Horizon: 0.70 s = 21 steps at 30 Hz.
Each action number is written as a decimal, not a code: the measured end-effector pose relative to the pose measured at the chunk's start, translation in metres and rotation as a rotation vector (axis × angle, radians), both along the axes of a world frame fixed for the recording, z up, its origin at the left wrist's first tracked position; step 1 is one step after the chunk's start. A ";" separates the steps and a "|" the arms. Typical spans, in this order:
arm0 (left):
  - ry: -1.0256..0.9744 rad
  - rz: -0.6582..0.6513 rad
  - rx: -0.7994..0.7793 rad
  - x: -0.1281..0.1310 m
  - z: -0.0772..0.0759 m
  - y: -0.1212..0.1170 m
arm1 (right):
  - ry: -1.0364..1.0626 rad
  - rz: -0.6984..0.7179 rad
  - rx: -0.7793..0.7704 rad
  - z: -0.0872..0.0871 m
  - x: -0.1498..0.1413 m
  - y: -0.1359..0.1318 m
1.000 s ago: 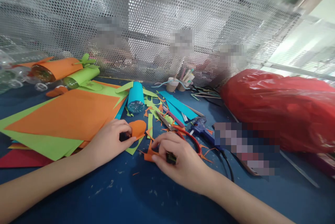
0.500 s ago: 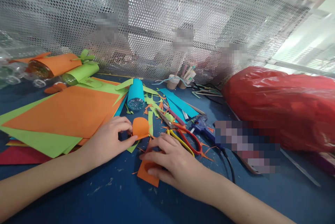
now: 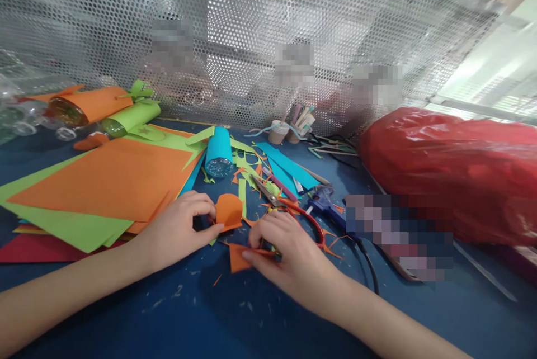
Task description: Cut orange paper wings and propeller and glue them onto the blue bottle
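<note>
My left hand (image 3: 182, 230) is closed on the edge of a small orange paper piece (image 3: 229, 212) with a rounded top, pinched between thumb and fingers. In my right hand (image 3: 289, 247) an orange paper scrap (image 3: 240, 258) is gripped between thumb and fingers, partly hidden by them and tilted off the table. Just beyond the right hand lie scissors (image 3: 274, 198) with red handles; yellow handles beside them are mostly covered by the hand. A bottle piece wrapped in blue paper (image 3: 219, 149) stands behind the left hand, among green and orange offcuts.
Orange sheets (image 3: 113, 180) and green sheets (image 3: 90, 236) are stacked at left, near paper-wrapped bottles (image 3: 94, 104). A blue glue gun (image 3: 329, 209) with a black cord lies at right, before a red plastic bag (image 3: 453, 169). Pen cups (image 3: 277, 132) stand by a perforated metal screen (image 3: 247, 29); people show behind it.
My right hand has picked up the orange scrap, which lay flat under its fingers, and lifted it slightly. My left hand has shifted a little to the right with the rounded piece.
</note>
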<state>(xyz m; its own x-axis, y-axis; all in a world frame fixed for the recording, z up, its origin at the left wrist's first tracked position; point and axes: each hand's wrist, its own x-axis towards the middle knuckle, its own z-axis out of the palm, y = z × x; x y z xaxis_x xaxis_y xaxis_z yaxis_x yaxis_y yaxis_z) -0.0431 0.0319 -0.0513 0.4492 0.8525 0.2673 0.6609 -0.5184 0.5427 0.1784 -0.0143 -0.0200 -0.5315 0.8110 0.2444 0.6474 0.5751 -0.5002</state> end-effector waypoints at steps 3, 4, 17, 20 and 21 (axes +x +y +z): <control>0.015 -0.007 -0.009 0.001 0.000 -0.002 | 0.240 -0.172 -0.189 -0.003 0.003 0.004; 0.022 -0.011 -0.009 0.002 0.000 -0.003 | 0.306 -0.205 -0.252 -0.004 0.003 0.005; 0.085 -0.039 -0.013 0.005 0.002 -0.008 | 0.211 -0.173 -0.405 -0.002 -0.004 0.000; 0.077 -0.042 -0.021 0.005 0.003 -0.007 | 0.097 -0.160 -0.275 -0.006 -0.003 -0.001; 0.078 -0.044 -0.021 0.005 0.004 -0.007 | 0.062 -0.154 -0.223 -0.007 -0.004 -0.002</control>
